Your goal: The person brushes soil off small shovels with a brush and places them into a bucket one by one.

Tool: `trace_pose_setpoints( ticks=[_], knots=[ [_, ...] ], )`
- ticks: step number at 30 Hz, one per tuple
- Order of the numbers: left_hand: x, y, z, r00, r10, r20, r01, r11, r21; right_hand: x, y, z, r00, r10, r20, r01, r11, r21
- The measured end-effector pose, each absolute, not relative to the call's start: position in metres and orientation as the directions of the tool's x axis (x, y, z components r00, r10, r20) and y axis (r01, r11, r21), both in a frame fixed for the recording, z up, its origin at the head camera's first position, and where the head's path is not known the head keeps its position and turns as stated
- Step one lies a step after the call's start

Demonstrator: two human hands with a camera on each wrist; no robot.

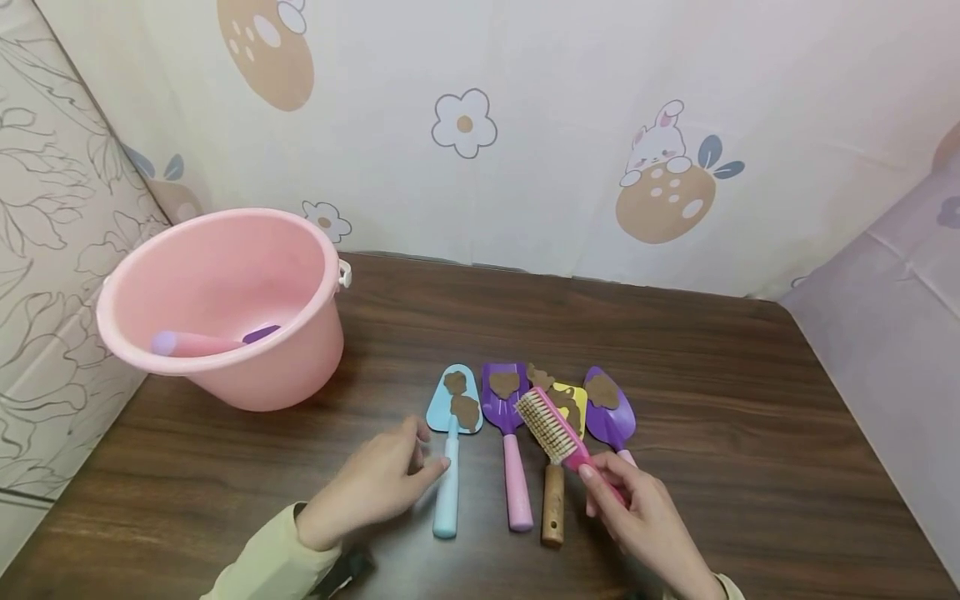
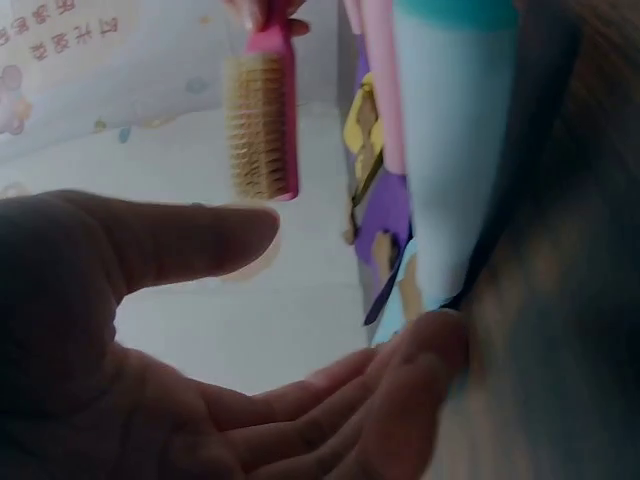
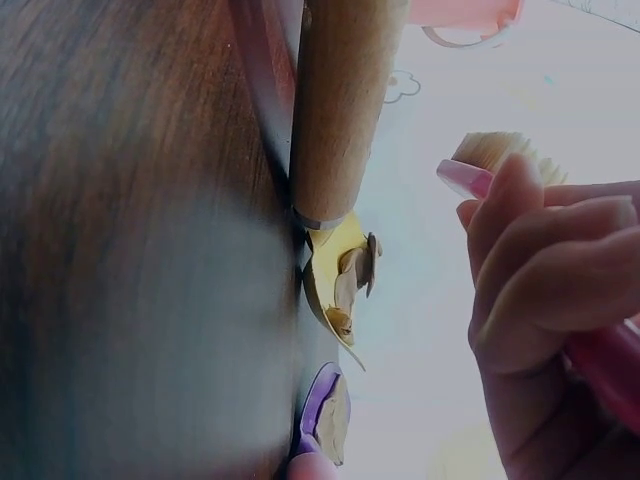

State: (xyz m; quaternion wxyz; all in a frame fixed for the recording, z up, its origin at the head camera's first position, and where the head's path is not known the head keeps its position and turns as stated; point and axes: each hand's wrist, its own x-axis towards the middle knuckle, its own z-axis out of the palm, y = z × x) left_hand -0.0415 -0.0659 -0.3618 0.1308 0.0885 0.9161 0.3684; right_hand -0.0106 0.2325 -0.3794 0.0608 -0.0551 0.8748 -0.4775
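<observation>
My right hand (image 1: 637,504) grips the handle of a pink scrubbing brush (image 1: 576,454), its pale bristles facing left above the tools. At the light blue shovel (image 1: 446,500), my left hand (image 1: 378,475) has its thumb and fingers apart; in the left wrist view the fingertips are right beside the handle. Brown clumps lie on the light blue blade. A purple shovel with a pink handle (image 1: 516,487), a yellow shovel with a wooden handle (image 1: 553,508) and a purple pointed trowel (image 1: 611,421) lie alongside, also bearing brown clumps. The brush partly covers the yellow blade.
A pink bucket (image 1: 292,371) stands at the left, with a pink-handled purple tool (image 1: 202,343) inside. The tools lie on a dark wooden table (image 1: 750,433). A patterned cloth (image 1: 525,200) hangs behind it.
</observation>
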Motion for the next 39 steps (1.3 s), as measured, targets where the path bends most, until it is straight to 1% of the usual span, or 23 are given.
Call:
trace_pose_setpoints(
  ticks=[3, 11, 16, 20, 26, 31, 34, 39],
  knots=[
    [-0.041, -0.061, -0.367, -0.944, 0.271, -0.191, 0.082, 0.748, 0.658, -0.010, 0.232, -0.379, -0.987, -0.150, -0.059, -0.031, 0.537, -0.843],
    [-0.044, -0.047, -0.380, -0.945, 0.255, -0.205, 0.100, 0.822, 0.561, -0.011, 0.232, -0.379, -0.987, -0.140, -0.075, -0.012, 0.537, -0.844],
    [-0.044, -0.039, -0.388, -0.954, 0.235, -0.186, 0.115, 0.860, 0.497, -0.011, 0.232, -0.380, -0.986, -0.153, -0.067, -0.025, 0.534, -0.845],
    [-0.043, -0.032, -0.392, -0.960, 0.226, -0.165, 0.123, 0.870, 0.477, -0.010, 0.232, -0.380, -0.986, -0.154, -0.065, -0.028, 0.535, -0.844],
    [-0.043, -0.027, -0.394, -0.968, 0.195, -0.155, 0.098, 0.870, 0.483, -0.011, 0.233, -0.382, -0.986, -0.154, -0.060, -0.034, 0.541, -0.840],
    [-0.043, -0.028, -0.396, -0.977, 0.173, -0.125, 0.089, 0.863, 0.498, -0.011, 0.233, -0.381, -0.986, -0.145, -0.079, -0.013, 0.546, -0.837],
    [-0.044, -0.030, -0.395, -0.975, 0.176, -0.137, 0.075, 0.839, 0.539, -0.011, 0.233, -0.381, -0.986, -0.140, -0.091, -0.001, 0.549, -0.836],
    [-0.047, -0.036, -0.393, -0.964, 0.183, -0.193, 0.029, 0.793, 0.609, -0.011, 0.233, -0.380, -0.986, -0.138, -0.095, 0.004, 0.550, -0.835]
  ],
)
